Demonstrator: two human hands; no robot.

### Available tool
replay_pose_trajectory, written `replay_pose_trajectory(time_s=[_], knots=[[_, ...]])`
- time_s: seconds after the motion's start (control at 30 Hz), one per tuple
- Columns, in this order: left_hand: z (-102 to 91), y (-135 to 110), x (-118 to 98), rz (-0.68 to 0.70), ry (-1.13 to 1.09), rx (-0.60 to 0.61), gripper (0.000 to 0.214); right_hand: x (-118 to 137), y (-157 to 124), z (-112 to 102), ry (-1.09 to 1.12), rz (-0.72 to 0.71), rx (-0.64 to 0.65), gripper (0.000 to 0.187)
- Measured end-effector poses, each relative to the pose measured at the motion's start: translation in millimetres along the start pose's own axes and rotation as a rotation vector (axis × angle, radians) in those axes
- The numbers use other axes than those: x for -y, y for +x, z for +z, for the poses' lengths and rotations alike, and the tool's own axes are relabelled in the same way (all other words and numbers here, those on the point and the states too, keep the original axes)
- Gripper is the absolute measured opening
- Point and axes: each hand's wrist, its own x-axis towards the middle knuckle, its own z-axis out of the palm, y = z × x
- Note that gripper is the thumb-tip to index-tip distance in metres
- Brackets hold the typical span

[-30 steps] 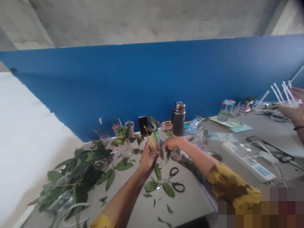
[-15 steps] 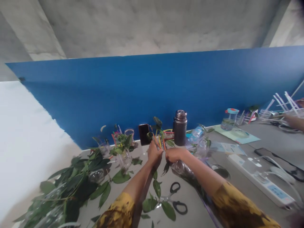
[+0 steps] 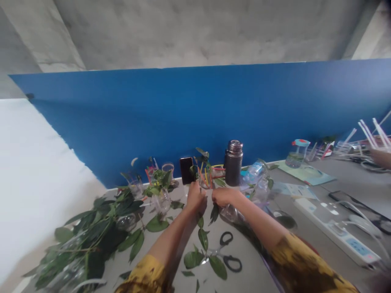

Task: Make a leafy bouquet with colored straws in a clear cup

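A clear cup (image 3: 205, 181) holds orange and yellow straws and leafy sprigs against the blue partition. Just in front of its left side is my left hand (image 3: 195, 196), fingers bent together; whether it touches the cup is unclear. My right hand (image 3: 224, 196) is curled closed in front of the cup's right side, its fingertips hidden. Directly below that hand hangs or lies a dark green leaf (image 3: 214, 213); I cannot tell if it is gripped. Nearer me lie black-handled scissors (image 3: 226, 252) beside a leafy sprig (image 3: 203, 240).
A dark thermos (image 3: 233, 165) and an upright phone (image 3: 187, 171) flank the cup. Leafy branches (image 3: 97, 232) cover the left side. Right are crumpled plastic bottles (image 3: 256, 173), a power strip (image 3: 336, 230), a lidded jug (image 3: 296, 154) and another person's hand (image 3: 380, 158).
My left hand has drawn back and down from the cup's side, leaving more of the cup and straws showing. My right hand stays nearly in place. The view has shifted slightly.
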Motion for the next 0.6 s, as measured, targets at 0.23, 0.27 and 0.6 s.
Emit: replay_pose_trajectory(time_s=[0.23,0.27,0.6], knots=[[-25.0,-81.2,7.2,-0.041,0.215,0.157,0.042,47.1,-9.8,15.9,0.021,-0.038,-0.183,0.04],[-24.6,-95.8,7.9,-0.006,0.216,0.185,0.04,52.6,-13.8,21.2,0.03,-0.06,-0.194,0.039],[-54.9,-211.8,18.7,0.231,-0.018,0.018,0.043,58.0,-89.4,60.0,0.317,-0.178,-0.502,0.033]])
